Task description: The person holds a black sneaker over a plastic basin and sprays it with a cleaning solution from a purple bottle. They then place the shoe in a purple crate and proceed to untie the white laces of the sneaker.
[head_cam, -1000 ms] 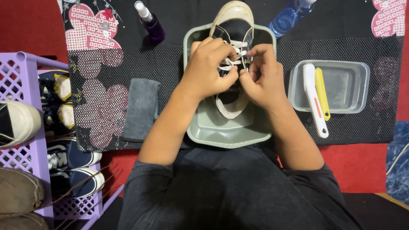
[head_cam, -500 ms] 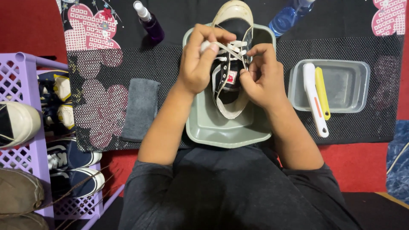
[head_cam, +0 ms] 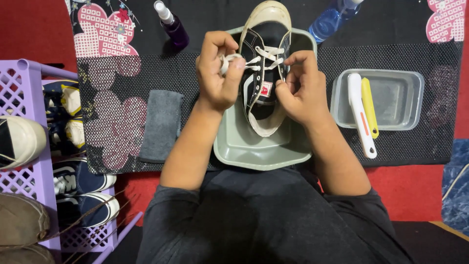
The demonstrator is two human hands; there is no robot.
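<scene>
The sneaker [head_cam: 264,68] sits in the basin [head_cam: 254,151], cloth [head_cam: 161,124] left, brush tray [head_cam: 405,98] right, seemingly apart.

The left hand [head_cam: 217,78] is hiding most of the bunched white lace [head_cam: 228,60], and the right hand [head_cam: 299,90] is covering the black sneaker [head_cam: 264,63] along one side. The top edge is cutting off the blue bottle [head_cam: 332,19], and the left edge is cropping the shoes in the purple rack [head_cam: 22,83].

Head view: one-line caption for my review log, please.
Left hand pulls white lace from black sneaker over grey basin; right hand steadies it.
</scene>
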